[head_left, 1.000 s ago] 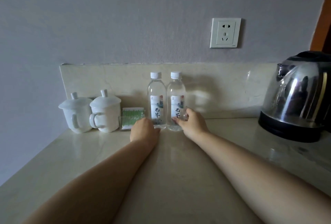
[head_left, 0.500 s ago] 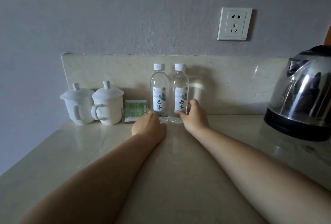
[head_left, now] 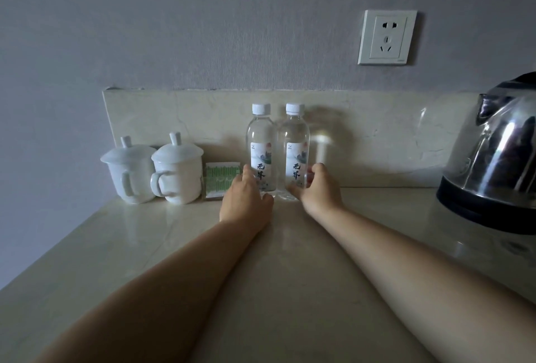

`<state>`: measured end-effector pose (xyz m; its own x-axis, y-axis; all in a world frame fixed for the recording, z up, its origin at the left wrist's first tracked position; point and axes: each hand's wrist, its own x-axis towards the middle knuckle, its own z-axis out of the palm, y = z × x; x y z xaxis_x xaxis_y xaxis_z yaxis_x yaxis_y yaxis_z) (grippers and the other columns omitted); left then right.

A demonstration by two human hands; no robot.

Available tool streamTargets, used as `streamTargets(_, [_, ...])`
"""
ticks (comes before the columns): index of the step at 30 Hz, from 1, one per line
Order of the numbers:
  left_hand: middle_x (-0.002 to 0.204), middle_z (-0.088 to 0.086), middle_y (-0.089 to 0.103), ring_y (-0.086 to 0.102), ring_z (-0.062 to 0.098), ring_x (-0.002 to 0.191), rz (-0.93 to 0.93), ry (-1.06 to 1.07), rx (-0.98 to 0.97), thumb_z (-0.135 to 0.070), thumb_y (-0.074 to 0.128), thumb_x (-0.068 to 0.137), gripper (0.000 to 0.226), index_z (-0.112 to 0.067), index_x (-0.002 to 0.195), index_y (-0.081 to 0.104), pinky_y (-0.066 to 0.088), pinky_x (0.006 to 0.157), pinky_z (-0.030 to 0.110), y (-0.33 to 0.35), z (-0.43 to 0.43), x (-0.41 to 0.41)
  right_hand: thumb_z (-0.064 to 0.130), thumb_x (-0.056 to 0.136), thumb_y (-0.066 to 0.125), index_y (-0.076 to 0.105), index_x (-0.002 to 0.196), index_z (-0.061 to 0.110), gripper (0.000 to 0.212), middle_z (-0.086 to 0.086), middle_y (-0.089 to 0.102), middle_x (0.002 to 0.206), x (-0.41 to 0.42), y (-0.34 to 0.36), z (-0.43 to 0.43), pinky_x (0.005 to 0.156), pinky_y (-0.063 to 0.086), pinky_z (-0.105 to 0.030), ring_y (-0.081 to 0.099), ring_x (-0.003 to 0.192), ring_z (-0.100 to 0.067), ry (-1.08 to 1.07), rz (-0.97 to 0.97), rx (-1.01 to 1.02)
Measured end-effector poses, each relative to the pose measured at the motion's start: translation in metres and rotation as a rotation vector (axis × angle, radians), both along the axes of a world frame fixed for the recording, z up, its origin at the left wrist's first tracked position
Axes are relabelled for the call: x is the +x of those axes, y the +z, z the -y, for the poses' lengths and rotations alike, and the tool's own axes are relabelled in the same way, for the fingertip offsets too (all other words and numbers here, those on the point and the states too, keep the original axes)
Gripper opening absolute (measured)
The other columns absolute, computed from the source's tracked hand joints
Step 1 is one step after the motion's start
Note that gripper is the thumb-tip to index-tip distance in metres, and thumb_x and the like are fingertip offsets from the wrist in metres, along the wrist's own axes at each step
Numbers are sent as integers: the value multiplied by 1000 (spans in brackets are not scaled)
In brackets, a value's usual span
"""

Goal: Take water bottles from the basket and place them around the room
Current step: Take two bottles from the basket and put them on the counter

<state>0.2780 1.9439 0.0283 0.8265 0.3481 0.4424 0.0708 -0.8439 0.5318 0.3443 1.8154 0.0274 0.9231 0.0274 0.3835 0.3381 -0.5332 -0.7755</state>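
Two clear water bottles with white caps and white labels stand upright side by side against the marble backsplash. My left hand [head_left: 245,199] wraps round the base of the left bottle [head_left: 261,145], with a finger up along its left side. My right hand [head_left: 317,190] grips the lower part of the right bottle [head_left: 294,145], thumb in front and fingers behind. Both bottles rest on the pale marble counter [head_left: 275,290]. No basket is in view.
Two white lidded cups [head_left: 129,172] [head_left: 177,171] and a small green packet holder [head_left: 222,180] stand left of the bottles. A steel kettle [head_left: 496,159] sits at the right edge. A wall socket [head_left: 387,37] is above. The counter's left edge runs diagonally.
Both hands stay at the bottles' bases; the left hand has closed in round the left bottle. The view has shifted slightly, so everything sits a little lower and further right.
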Motion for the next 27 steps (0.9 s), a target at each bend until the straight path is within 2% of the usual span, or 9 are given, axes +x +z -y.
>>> streamTargets(4, [101,12,62,58,30,95,44,20,-72,-23,56,80,34,-13,113,52,39,73,30,-1,-4,1,27,70,82,54,105,7,50,-10,69,100,1,0,0,79,52,-41,66,90,-29,6,-7,10])
streamTargets(6, [98,11,64,60,32,93,68,81,-92,-29,53,84,28,-12,106,50,40,70,31,-1,-7,0,25,69,83,54,106,8,49,-10,69,101,1,-1,1,79,52,-40,66,90,-29,10,-9,14])
streamTargets(10, [111,13,63,58,32,101,20,159,-106,-33,52,87,34,-10,112,49,37,73,32,-2,-11,1,25,69,83,55,107,8,50,-8,69,103,2,-1,1,79,52,-37,66,91,-27,14,-9,20])
streamTargets(14, [104,15,61,54,31,88,20,172,-148,-33,55,86,28,-14,91,35,37,70,33,-2,-13,-1,25,70,83,55,109,8,51,-8,70,104,3,-2,1,79,52,-37,66,92,-27,17,-18,28])
streamTargets(17, [105,16,61,57,34,94,19,178,-128,-30,55,86,28,-14,92,34,37,70,33,-1,-11,-3,25,70,82,55,110,8,51,-8,70,106,4,-3,2,80,52,-37,66,94,-27,18,-23,35])
streamTargets(22, [108,10,58,54,31,103,79,97,56,-26,57,79,33,-12,109,49,35,73,32,-1,0,-3,23,70,83,55,109,9,50,-8,68,106,7,-5,3,80,49,-35,64,91,-25,31,-15,58])
streamTargets(24, [110,7,58,55,27,103,58,90,131,-30,54,81,31,-14,107,56,35,71,30,-2,2,-2,23,70,83,55,109,9,50,-8,68,106,8,-5,2,80,50,-35,64,92,-27,30,-18,60])
streamTargets(27, [105,5,60,58,25,96,34,87,135,-32,53,81,26,-16,100,61,35,67,28,-3,2,-1,24,68,83,55,112,8,54,-10,68,106,6,-6,1,77,49,-32,64,93,-27,8,-12,38])
